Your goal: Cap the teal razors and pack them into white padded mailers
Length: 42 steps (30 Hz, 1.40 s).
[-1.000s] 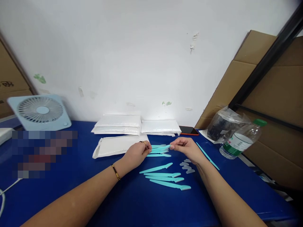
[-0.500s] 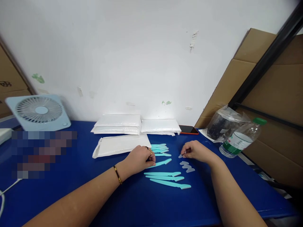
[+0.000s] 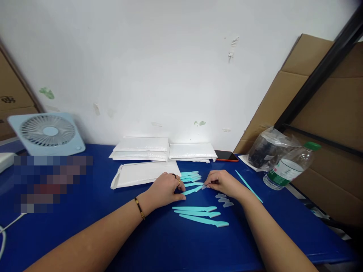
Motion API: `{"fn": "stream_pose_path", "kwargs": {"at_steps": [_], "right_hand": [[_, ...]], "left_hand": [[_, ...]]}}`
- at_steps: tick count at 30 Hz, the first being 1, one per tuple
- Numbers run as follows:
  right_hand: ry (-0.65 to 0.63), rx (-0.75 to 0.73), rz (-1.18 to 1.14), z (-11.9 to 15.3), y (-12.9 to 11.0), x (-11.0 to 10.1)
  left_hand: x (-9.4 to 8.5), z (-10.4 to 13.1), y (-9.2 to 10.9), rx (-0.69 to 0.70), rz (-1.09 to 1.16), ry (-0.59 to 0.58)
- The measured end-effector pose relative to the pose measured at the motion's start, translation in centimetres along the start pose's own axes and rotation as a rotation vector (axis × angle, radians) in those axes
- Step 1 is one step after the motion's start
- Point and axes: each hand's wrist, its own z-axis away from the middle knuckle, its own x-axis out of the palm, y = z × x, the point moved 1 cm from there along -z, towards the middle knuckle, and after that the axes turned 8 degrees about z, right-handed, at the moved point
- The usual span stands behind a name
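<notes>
Between the thumb and fingers of my left hand (image 3: 167, 188) is the handle of a teal eyebrow razor (image 3: 191, 190), its blade end pointing right. My right hand (image 3: 222, 183) pinches a small clear blade cover (image 3: 203, 186) right at that razor's tip; whether the blade is inside it I cannot tell. More teal razors (image 3: 190, 176) lie just behind my left hand, partly hidden by it. Nearer to me are three razors (image 3: 198, 214) side by side. Several loose clear covers (image 3: 224, 200) rest on the blue table below my right hand.
White padded envelopes (image 3: 144, 174) lie behind my left hand, with stacks (image 3: 193, 151) against the wall. A phone (image 3: 227, 155), a bagged dark item (image 3: 261, 151), a water bottle (image 3: 289, 170) and a thin teal stick (image 3: 248, 186) are at right. A fan (image 3: 50, 131) stands at left.
My right hand has moved left, bringing the clear cover to the razor's tip. The razor in my left hand has shifted slightly left. The teal stick at right has come into view.
</notes>
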Motion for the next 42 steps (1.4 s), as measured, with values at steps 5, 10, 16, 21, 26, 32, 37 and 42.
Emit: {"fn": "stream_pose_path", "kwargs": {"at_steps": [5,10,16,21,26,32,37,42], "right_hand": [[-0.004,-0.006,-0.026,-0.3,-0.7,0.5],[-0.006,0.002,-0.056,-0.7,-1.8,0.5],[-0.103,0.113,-0.07,2.0,0.4,-2.6],[-0.239,0.176,-0.107,2.6,1.8,-2.4],[-0.133,0.15,-0.072,1.4,1.1,-1.2],[-0.07,0.084,-0.057,0.5,-0.2,-0.6],[-0.031,0.084,-0.027,0.2,-0.2,-0.4],[-0.025,0.069,-0.083,-0.2,-0.8,0.3]], "left_hand": [[0.3,-0.5,-0.2,-0.002,-0.04,0.002],[0.6,-1.2,-0.6,-0.042,-0.057,0.055],[0.5,-0.3,1.3,0.002,0.143,-0.004],[1.1,-0.2,1.5,-0.056,0.236,-0.115],[1.0,-0.6,0.1,-0.117,0.181,-0.008],[0.9,-0.6,-0.3,-0.086,0.171,0.004],[1.1,-0.6,-0.5,-0.093,0.167,-0.006],[1.2,-0.7,-0.7,-0.087,0.163,0.002]]}}
